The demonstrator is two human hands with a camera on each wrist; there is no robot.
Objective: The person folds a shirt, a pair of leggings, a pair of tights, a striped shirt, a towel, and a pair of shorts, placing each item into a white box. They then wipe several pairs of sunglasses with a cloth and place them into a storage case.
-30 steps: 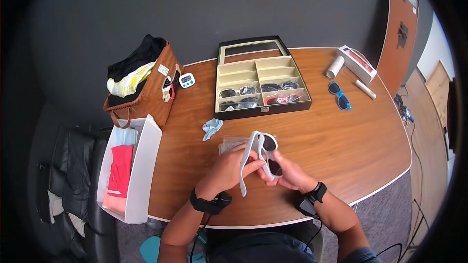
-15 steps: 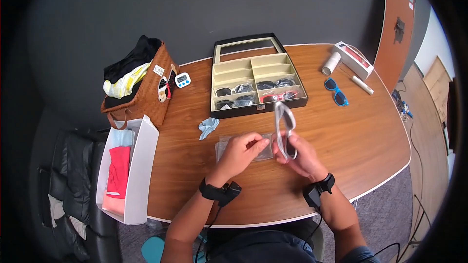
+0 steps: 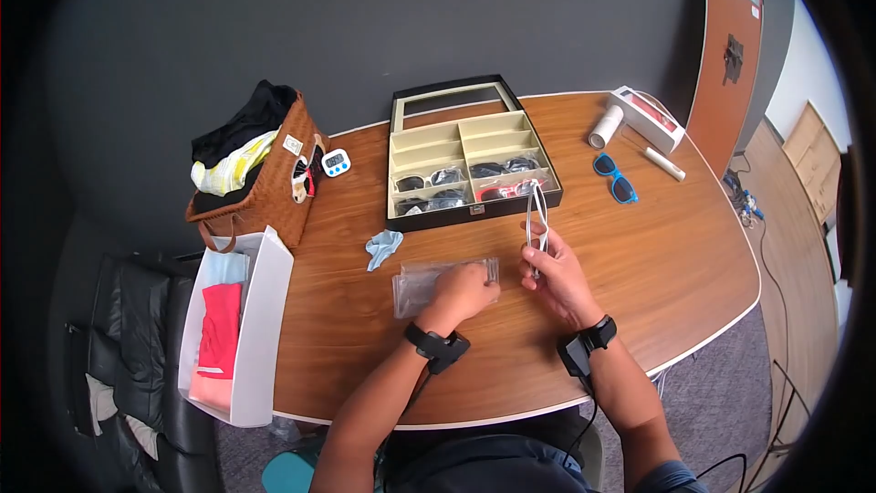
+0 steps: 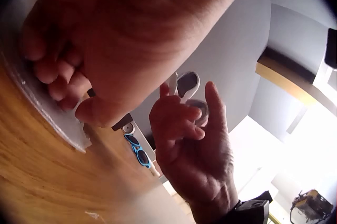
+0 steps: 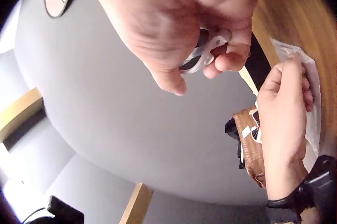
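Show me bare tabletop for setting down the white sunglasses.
Free: between the right hand and the table's right edge, nearer than the blue sunglasses; also between the plastic sleeves and open white box. Crowded: far right corner, around the white tube.

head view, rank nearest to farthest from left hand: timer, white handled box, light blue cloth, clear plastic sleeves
From the left hand:
1. Clear plastic sleeves: directly beneath it
2. Light blue cloth: beyond the sleeves, to the left
3. Timer: farther back on the left
4. White handled box: far back on the right
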